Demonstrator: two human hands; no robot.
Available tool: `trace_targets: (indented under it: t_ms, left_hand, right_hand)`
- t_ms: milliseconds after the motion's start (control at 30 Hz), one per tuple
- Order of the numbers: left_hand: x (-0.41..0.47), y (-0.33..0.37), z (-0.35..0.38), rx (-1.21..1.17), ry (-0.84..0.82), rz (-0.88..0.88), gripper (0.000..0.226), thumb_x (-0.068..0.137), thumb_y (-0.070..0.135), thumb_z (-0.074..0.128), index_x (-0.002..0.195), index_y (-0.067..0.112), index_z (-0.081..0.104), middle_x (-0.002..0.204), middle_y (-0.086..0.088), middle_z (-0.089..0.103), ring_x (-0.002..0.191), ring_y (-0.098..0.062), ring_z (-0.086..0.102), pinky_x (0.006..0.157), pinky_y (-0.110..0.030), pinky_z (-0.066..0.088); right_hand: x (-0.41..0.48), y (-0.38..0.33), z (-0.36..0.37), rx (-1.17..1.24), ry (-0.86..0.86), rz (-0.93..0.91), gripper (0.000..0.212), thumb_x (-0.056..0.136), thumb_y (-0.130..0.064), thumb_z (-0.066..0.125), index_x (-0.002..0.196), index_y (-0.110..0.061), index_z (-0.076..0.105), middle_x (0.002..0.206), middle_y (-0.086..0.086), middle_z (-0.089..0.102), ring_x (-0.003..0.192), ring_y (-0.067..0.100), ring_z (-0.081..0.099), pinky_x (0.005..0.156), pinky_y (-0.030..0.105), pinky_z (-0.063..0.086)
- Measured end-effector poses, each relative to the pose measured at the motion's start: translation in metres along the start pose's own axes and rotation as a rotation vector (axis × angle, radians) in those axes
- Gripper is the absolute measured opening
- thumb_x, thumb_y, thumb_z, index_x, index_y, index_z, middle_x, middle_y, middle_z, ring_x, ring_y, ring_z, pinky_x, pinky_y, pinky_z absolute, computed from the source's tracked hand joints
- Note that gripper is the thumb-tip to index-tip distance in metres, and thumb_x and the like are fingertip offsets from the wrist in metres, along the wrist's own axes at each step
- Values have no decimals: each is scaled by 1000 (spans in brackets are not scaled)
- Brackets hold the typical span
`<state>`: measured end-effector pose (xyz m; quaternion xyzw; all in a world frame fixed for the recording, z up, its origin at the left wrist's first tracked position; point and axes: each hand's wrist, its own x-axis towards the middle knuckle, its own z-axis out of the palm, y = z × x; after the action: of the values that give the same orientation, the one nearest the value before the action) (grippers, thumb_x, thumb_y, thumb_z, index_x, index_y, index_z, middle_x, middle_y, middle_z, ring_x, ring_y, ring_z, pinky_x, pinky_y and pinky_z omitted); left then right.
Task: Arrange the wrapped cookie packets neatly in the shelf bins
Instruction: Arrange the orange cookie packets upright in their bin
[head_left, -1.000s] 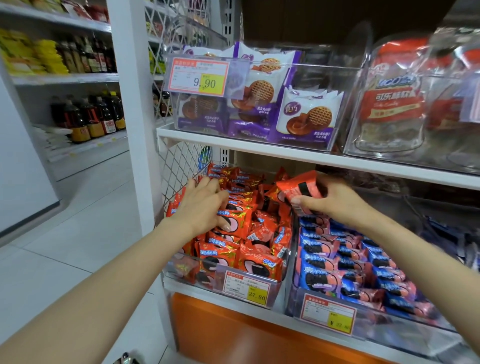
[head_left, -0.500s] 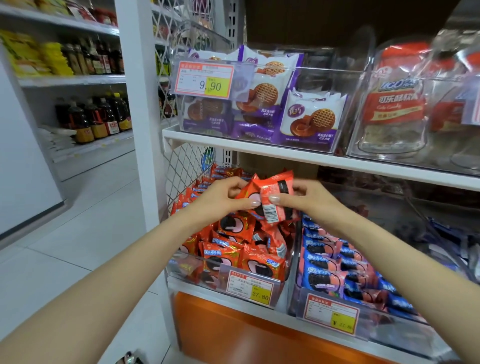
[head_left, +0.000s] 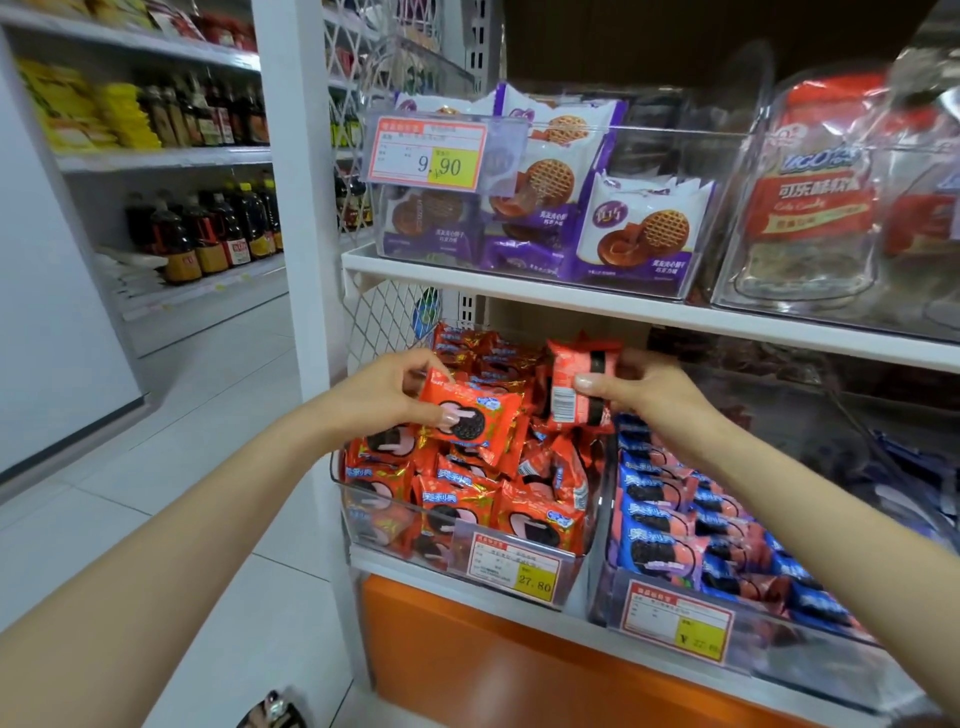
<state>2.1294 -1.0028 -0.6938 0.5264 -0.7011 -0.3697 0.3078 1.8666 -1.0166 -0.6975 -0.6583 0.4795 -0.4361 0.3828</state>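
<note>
Both hands are pinching orange packets above the bin (head_left: 358, 535): the left hand (head_left: 384, 397) is gripping a face-up packet (head_left: 475, 423), the right hand (head_left: 649, 397) a barcode-side packet (head_left: 574, 387). Sorting is underway; next, each likely needs turning label-forward and slotting in neatly.

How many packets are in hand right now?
2. Left packet in the left hand, picture showing; right packet in the right hand, barcode showing. More could hide behind them.

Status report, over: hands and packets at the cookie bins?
Left hand grips face-up orange packet. Right hand pinches barcode-side packet. Both held over the heaped orange-packet bin. Nothing in the way.
</note>
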Motion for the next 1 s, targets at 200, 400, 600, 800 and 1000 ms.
trace_targets:
  t_ms: [200, 400, 600, 800, 1000]
  left_hand:
    - [2, 3, -5, -10, 62, -32, 33, 77, 13, 74, 101, 17, 52, 97, -2, 65, 81, -14, 63, 68, -21, 49]
    - [0, 3, -4, -172, 71, -14, 46, 77, 8, 73, 114, 25, 52, 103, 1, 67, 94, -14, 64, 82, -26, 51]
    - [-1, 3, 8, -185, 78, -48, 18, 82, 9, 68, 89, 21, 58, 91, -4, 67, 80, -12, 63, 76, -26, 51]
    - [2, -8, 28, -100, -40, 60, 32, 77, -1, 71, 93, 19, 52, 95, -8, 63, 79, -13, 59, 77, -30, 53]
    - [3, -9, 30, 876, 59, 212, 39, 78, 38, 70, 108, 23, 49, 86, 6, 49, 88, -16, 43, 69, -29, 25]
  right_hand:
    - [-2, 0, 17, -69, -95, -113, 23, 74, -10, 75, 93, -21, 68, 87, -8, 72, 84, 4, 68, 77, 17, 51]
    - [0, 4, 0, -393, -117, -132, 32, 73, -36, 77, 95, -14, 69, 99, 16, 69, 95, 28, 64, 91, 41, 47]
    - [-3, 2, -1, -348, -124, -128, 18, 75, -28, 76, 92, -29, 69, 92, -3, 73, 90, 10, 66, 76, 18, 48]
    - [-3, 4, -2, -281, -115, -101, 15, 75, -25, 76, 86, -31, 67, 88, -10, 72, 82, 2, 66, 74, 12, 50]
    - [-2, 4, -2, -257, -134, -87, 17, 76, -24, 75, 86, -33, 66, 88, -11, 71, 79, -1, 65, 72, 8, 48]
